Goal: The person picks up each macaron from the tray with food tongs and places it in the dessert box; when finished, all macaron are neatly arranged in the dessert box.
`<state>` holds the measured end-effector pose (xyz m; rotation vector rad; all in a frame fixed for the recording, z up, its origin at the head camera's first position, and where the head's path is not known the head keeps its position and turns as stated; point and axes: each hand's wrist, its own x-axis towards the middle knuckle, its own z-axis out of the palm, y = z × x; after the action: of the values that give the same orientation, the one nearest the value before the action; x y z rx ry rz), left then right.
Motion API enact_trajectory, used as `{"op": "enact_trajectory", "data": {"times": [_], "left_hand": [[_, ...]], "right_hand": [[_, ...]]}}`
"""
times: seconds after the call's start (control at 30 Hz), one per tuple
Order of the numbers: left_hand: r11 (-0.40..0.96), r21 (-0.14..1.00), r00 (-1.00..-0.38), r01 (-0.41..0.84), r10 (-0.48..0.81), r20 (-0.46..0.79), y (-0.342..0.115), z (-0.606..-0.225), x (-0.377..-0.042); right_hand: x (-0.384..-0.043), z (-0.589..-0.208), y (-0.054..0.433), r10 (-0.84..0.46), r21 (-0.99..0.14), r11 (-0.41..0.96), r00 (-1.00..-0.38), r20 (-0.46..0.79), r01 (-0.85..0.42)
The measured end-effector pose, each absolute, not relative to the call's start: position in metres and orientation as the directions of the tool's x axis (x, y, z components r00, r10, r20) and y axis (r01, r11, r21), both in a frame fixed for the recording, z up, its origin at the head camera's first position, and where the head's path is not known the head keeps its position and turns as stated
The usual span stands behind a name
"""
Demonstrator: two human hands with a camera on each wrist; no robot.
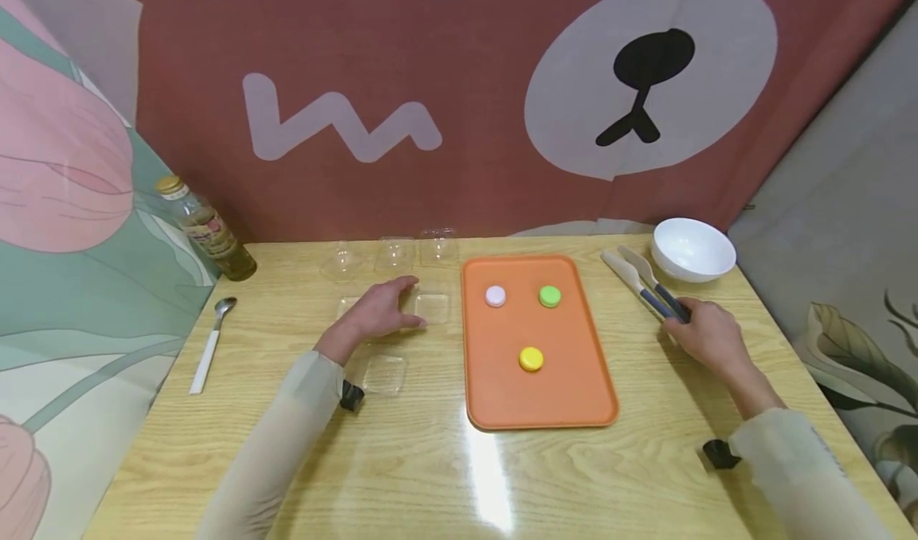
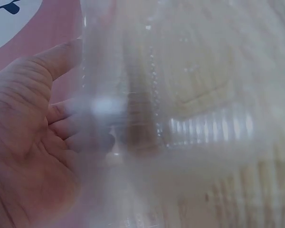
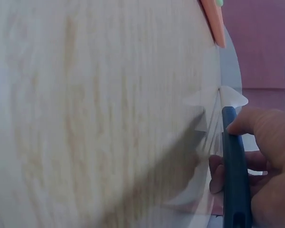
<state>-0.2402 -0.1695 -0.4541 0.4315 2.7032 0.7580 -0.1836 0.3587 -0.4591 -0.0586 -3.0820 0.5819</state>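
A wooden tabletop (image 1: 402, 476) carries an orange tray (image 1: 502, 397). At its nine o'clock, the left hand (image 1: 378, 311) spreads its fingers among clear plastic containers (image 1: 432, 307); at two o'clock, blue-handled tongs (image 1: 654, 299) sit gripped in the right hand's (image 1: 710, 335) fingers.

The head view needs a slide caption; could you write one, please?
Right hand grips blue-handled tongs; left hand among clear containers beside an orange tray with three discs.

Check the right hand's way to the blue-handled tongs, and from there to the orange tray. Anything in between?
Nothing visible. The right hand grips the blue-handled tongs, and the orange tray lies unobstructed to their left. The white bowl sits on the tongs' other side.
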Motion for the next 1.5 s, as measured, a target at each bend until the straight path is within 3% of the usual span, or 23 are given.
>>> {"op": "enact_trajectory", "data": {"times": [0.8,1.5], "left_hand": [[0.819,0.546,-0.915,0.176,0.34,-0.217,-0.17,-0.453,-0.239],[0.818,0.552,-0.922,0.159,0.323,-0.213,-0.169,-0.454,-0.238]], "right_hand": [[-0.178,-0.453,0.356,0.005,-0.342,0.938,-0.989,0.151,-0.047],[-0.179,-0.44,0.339,-0.087,-0.365,0.919,-0.98,0.18,-0.149]]}}
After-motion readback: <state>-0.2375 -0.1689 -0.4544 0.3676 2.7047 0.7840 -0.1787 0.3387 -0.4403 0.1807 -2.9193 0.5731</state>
